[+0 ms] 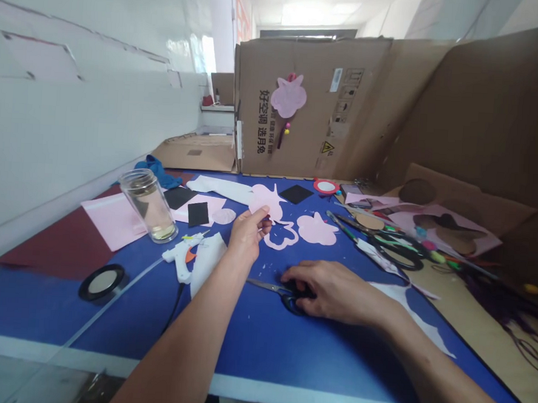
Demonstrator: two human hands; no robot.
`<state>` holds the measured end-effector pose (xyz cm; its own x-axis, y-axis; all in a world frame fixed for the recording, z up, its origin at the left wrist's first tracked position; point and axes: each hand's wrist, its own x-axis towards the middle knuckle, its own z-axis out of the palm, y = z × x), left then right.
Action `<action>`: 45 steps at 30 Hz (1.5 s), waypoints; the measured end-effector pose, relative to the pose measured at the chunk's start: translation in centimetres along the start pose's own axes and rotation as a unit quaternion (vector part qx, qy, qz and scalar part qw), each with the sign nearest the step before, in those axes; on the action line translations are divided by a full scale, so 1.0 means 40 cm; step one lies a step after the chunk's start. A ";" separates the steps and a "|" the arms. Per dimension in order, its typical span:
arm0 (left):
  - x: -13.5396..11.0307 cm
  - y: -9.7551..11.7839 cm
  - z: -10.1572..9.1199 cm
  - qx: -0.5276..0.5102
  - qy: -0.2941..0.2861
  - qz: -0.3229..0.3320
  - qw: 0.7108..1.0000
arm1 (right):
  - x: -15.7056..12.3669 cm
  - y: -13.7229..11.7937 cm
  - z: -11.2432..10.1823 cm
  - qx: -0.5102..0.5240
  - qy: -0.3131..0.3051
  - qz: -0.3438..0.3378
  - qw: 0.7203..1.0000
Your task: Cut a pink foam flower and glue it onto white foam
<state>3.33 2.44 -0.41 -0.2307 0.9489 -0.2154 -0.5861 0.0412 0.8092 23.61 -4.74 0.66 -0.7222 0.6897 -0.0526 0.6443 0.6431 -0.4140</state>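
Note:
My left hand (251, 231) pinches a pink felt-like cutout (265, 200) by its lower edge, thumb on top, held over the blue mat. Below and right of it lies a thin pink scalloped outline (282, 243). A second pink cutout (316, 230), with pointed tips on top, rests flat farther right. My right hand (321, 290) is closed around the dark handles of a pair of scissors (268, 285), which lie low at the mat with the blades pointing left. Its fingertips are partly hidden by the hand and the handles.
Left are a glass of pale liquid (148, 206), a white glue gun (183, 257) and a black tape roll (103, 282). At right lie black-handled scissors (398, 252) and pink scraps (444, 230). A cardboard panel (310, 131) stands behind, with a pink ornament (288, 98) hanging there.

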 end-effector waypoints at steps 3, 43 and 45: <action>0.004 0.006 -0.006 -0.023 -0.007 0.006 1.000 | 0.000 -0.002 0.008 0.001 0.021 0.003 1.000; 0.039 0.017 -0.034 -0.094 0.009 0.018 0.995 | 0.024 -0.032 0.042 -0.009 0.030 0.146 0.989; 0.039 0.017 -0.034 -0.094 0.010 0.019 0.995 | 0.024 -0.031 0.040 0.015 0.029 0.156 0.987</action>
<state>1.52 3.53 -0.91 -0.2700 0.9421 -0.1990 -0.7117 -0.0560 0.7003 21.72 -5.41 -0.31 -0.4726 0.8717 -0.1297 0.8254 0.3863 -0.4118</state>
